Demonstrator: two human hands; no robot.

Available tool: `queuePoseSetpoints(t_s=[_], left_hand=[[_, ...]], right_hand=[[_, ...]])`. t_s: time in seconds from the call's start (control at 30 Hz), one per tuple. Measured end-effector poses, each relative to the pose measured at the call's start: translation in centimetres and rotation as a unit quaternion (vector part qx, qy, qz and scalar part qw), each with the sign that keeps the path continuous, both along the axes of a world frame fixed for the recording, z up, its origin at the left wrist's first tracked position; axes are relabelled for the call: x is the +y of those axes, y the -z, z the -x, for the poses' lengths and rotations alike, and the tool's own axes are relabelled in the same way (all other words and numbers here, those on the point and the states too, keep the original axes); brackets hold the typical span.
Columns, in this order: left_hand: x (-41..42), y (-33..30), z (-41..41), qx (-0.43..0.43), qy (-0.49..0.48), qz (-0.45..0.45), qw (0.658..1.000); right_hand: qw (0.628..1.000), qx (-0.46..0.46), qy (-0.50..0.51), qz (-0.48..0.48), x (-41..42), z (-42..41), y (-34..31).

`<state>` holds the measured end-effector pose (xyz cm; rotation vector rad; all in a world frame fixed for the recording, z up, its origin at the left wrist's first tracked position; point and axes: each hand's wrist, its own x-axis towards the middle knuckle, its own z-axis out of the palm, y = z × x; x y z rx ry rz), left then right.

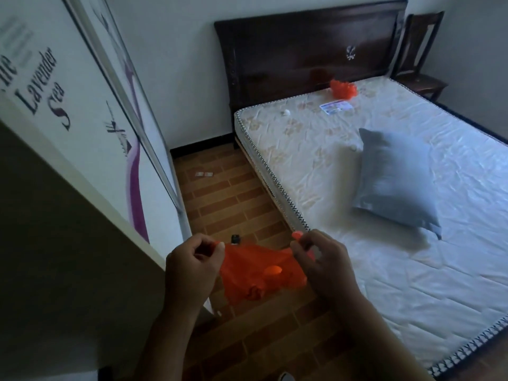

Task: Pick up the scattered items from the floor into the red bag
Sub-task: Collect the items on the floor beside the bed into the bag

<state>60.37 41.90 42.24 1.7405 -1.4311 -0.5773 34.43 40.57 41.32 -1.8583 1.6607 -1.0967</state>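
Both hands pinch the red bag [255,273] mouth, left hand [192,266] and right hand [320,259] pulling it apart. Dark item [235,239] lies on the floor just beyond the bag, nearer the left hand; small papers [204,174] farther off.

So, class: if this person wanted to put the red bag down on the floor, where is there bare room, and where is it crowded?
Bare tiles run between the wardrobe and the bed, below the small wrappers. More bare floor lies beneath the forearms. It is crowded just past the red bag, where a small dark item lies, and both the left hand and right hand hold the bag there.
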Motion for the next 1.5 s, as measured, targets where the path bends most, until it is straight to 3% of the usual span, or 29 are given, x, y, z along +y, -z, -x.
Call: queuePoseSetpoints(t_s=[0.33,0.7,0.93,1.27,1.5], left_hand=[[-11.1,4.2,1.6,-0.016,0.013,-0.076,0.997],[-29.2,0.9,2.9,0.011,0.084,-0.058,0.995],[-35.5,1.2,3.0,-0.009,0.096,-0.024,0.995],[-43.0,3.7,3.2,-0.014,0.032,-0.057,0.998],[-48.3,6.9,4.4,-0.01,-0.035,-0.088,0.995]], right_hand=[[0.999,-0.019,0.018,-0.02,-10.3,1.9,1.6],[0.997,0.007,0.077,-0.014,-23.3,2.5,-0.1],[0.996,0.005,0.085,-0.005,-29.0,2.9,0.1],[0.999,0.006,0.043,-0.033,-40.0,3.8,2.0],[0.995,0.045,-0.044,-0.077,-49.7,4.9,4.9]])
